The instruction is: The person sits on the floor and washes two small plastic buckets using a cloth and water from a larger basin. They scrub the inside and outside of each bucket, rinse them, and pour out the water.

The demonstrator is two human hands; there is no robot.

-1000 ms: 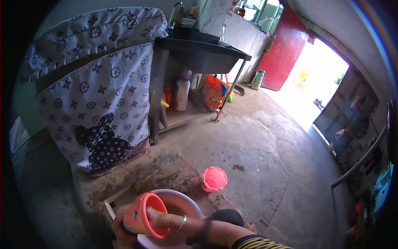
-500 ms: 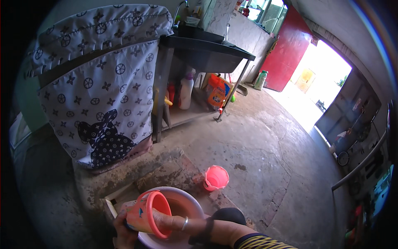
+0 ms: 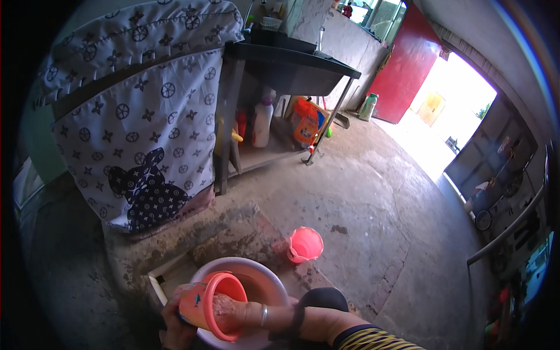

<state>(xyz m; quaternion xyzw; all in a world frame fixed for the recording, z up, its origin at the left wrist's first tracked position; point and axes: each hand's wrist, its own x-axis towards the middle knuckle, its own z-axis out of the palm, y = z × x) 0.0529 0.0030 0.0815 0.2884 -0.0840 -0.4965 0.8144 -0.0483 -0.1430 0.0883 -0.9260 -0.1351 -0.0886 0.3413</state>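
Note:
My left hand (image 3: 173,322) is wrapped round the outside of a small orange plastic bucket (image 3: 193,303), gripping its lower part. The bucket lies tilted on its side, its mouth facing right. Into that mouth reaches my right hand (image 3: 229,311), wet-looking on its back, with a bracelet at the wrist; its fingers are hidden inside. Under both hands stands a pale, wide basin (image 3: 265,273), partly covered by the bucket and my forearm. A pink bucket (image 3: 306,245) stands upright on the floor just beyond the basin.
A black sink (image 3: 291,70) on a metal frame stands ahead, with a white bottle (image 3: 262,123) and an orange detergent bag (image 3: 306,121) beneath it. Left is a counter draped with patterned cloth (image 3: 146,116). A low concrete ledge (image 3: 233,224) borders the basin. Far right, a red door (image 3: 402,64) stands open.
The tilted bucket has shifted slightly right and down. My right hand has moved a little with it, more of its back now showing. My left hand keeps its grip.

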